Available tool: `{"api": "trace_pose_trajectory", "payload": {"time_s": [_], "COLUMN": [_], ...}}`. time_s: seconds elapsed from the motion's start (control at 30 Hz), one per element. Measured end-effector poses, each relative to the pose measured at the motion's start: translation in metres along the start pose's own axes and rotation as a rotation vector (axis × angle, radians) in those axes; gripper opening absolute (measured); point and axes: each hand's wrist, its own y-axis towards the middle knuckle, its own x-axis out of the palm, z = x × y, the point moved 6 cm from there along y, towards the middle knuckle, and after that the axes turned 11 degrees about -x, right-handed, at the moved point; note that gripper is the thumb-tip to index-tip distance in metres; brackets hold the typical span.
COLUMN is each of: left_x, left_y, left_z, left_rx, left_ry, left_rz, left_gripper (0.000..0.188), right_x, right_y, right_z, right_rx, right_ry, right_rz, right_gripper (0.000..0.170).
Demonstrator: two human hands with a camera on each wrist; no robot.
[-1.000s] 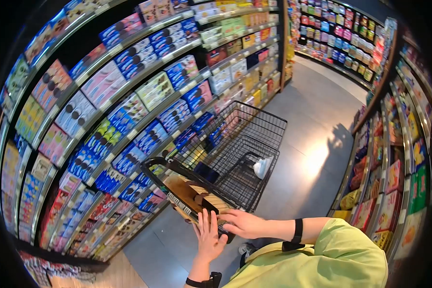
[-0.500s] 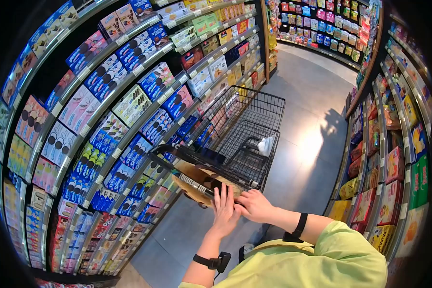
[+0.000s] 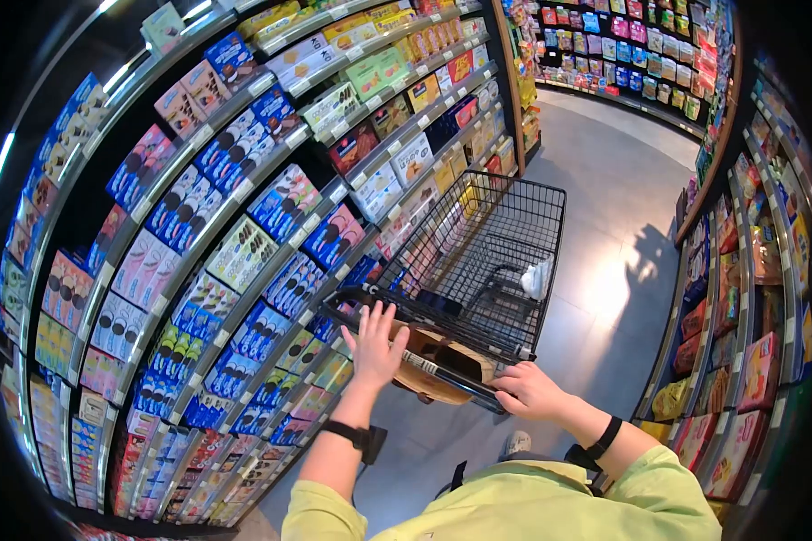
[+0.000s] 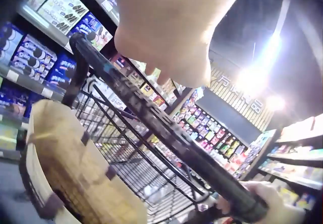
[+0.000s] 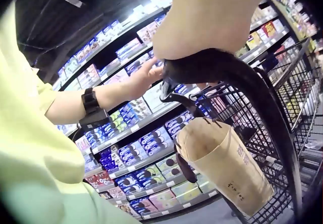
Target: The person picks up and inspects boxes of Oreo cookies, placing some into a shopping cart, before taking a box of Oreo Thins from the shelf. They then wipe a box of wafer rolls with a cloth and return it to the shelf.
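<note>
A black shopping cart point(image 3: 478, 243) stands in front of me, its handle bar point(image 3: 442, 371) slanting across below the basket. My right hand point(image 3: 525, 389) grips the right end of that bar, fingers curled over it. My left hand point(image 3: 376, 347) is over the left part of the bar, its fingers straight and spread. In the left wrist view the left hand point(image 4: 166, 37) appears above the handle. A tan bag point(image 5: 227, 168) with dark straps hangs upright at the handle, its mouth open. Inside the cart lies a white bundle point(image 3: 537, 278).
Shelves of boxed snacks, many of them blue cookie packs point(image 3: 185, 212), rise close on the left. Another packed shelf point(image 3: 726, 334) lines the right side. Grey floor point(image 3: 595, 180) runs ahead between them to a wall of hanging packets point(image 3: 622, 54).
The hands, close together near the handle's right part earlier, are now apart. My left hand has moved left along the bar; the right has taken hold of its right end.
</note>
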Motion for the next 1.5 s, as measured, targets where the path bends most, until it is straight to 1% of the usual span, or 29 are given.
{"api": "trace_pose_trajectory", "payload": {"time_s": [0.13,0.2,0.23,0.3,0.33,0.37,0.4,0.47,0.53,0.57,0.63,0.67,0.7,0.73,0.77,0.8,0.83,0.87,0.9,0.97,1.03,1.1,1.13,1.17,1.2,1.23,1.27,1.33,1.5], "left_x": [0.027,0.059,0.063,0.077,0.081,0.091,0.092,0.110,0.125,0.134,0.143,0.149,0.157,0.166,0.209,0.213,0.209,0.190,0.215,0.226,0.256,0.248,0.244,0.245,0.254,0.249,0.244,0.288,0.317], "left_y": [0.075,0.098,0.107,0.127,0.137,0.151,0.160,0.184,0.207,0.220,0.246,0.258,0.272,0.287,0.305,0.317,0.333,0.343,0.361,0.387,0.417,0.432,0.441,0.441,0.448,0.455,0.451,0.497,0.546], "left_z": [0.007,0.018,0.034,0.053,0.068,0.076,0.093,0.113,0.131,0.140,0.150,0.156,0.174,0.182,0.180,0.188,0.202,0.223,0.222,0.243,0.266,0.300,0.316,0.323,0.331,0.347,0.357,0.361,0.398], "left_rx": [-0.029,-0.097,-0.050,0.013,0.022,0.064,0.111,0.137,0.176,0.196,0.239,0.260,0.317,0.356,0.483,0.414,0.361,0.300,0.281,0.251,0.334,0.385,0.409,0.385,0.357,0.442,0.383,0.501,0.536], "left_ry": [0.069,0.286,0.313,0.394,0.426,0.489,0.504,0.578,0.532,0.517,0.495,0.483,0.471,0.368,0.303,0.286,0.289,0.281,0.289,0.254,0.237,0.277,0.307,0.293,0.282,0.290,0.157,0.151,0.245], "left_rz": [0.038,-0.136,-0.122,-0.138,-0.215,-0.215,-0.289,-0.432,-0.527,-0.553,-0.587,-0.664,-0.738,-0.747,-0.801,-0.880,-0.959,-1.083,-1.071,-1.076,-1.111,-1.115,-1.101,-1.119,-1.140,-1.050,-1.243,-1.032,-0.929], "left_gripper": [0.063,0.061,0.064,0.066,0.064,0.063,0.062,0.063,0.064,0.064,0.064,0.064,0.065,0.073,0.075,0.077,0.079,0.086,0.092,0.098,0.096,0.094,0.093,0.093,0.092,0.090,0.092,0.088,0.083], "right_x": [-0.044,-0.068,-0.079,-0.100,-0.107,-0.119,-0.129,-0.125,-0.123,-0.122,-0.140,-0.151,-0.162,-0.173,-0.182,-0.193,-0.209,-0.211,-0.223,-0.236,-0.253,-0.271,-0.281,-0.288,-0.297,-0.303,-0.308,-0.324,-0.352], "right_y": [-0.011,-0.013,-0.013,-0.008,0.007,0.021,0.033,0.054,0.061,0.061,0.068,0.071,0.076,0.076,0.074,0.071,0.075,0.067,0.070,0.066,0.062,0.059,0.061,0.059,0.055,0.055,0.052,0.055,0.052], "right_z": [0.043,0.062,0.068,0.082,0.080,0.077,0.078,0.099,0.138,0.162,0.190,0.199,0.209,0.226,0.250,0.270,0.280,0.308,0.314,0.344,0.377,0.405,0.415,0.407,0.414,0.430,0.442,0.454,0.508], "right_rx": [0.011,0.058,0.045,0.151,0.128,0.180,0.234,0.244,0.423,0.656,0.586,0.590,0.659,0.675,0.735,0.895,0.958,0.965,1.032,1.124,1.089,1.126,1.138,1.090,1.087,1.105,1.095,1.096,1.064], "right_ry": [0.014,-0.013,-0.013,-0.219,-0.209,-0.328,-0.445,-0.439,-0.540,-0.479,-0.568,-0.584,-0.555,-0.558,-0.503,-0.396,-0.303,-0.314,-0.279,-0.392,-0.511,-0.519,-0.509,-0.545,-0.568,-0.601,-0.612,-0.624,-0.682], "right_rz": [0.012,-0.011,-0.012,-0.005,-0.019,0.066,0.153,0.153,0.218,0.090,0.155,0.189,0.152,0.156,0.167,0.141,0.148,0.175,0.202,0.149,0.209,0.153,0.153,0.275,0.287,0.291,0.334,0.348,0.398], "right_gripper": [0.026,0.025,0.025,0.029,0.029,0.032,0.036,0.042,0.041,0.042,0.043,0.043,0.042,0.042,0.044,0.046,0.048,0.051,0.055,0.061,0.062,0.059,0.053,0.052,0.050,0.048,0.047,0.047,0.045]}}
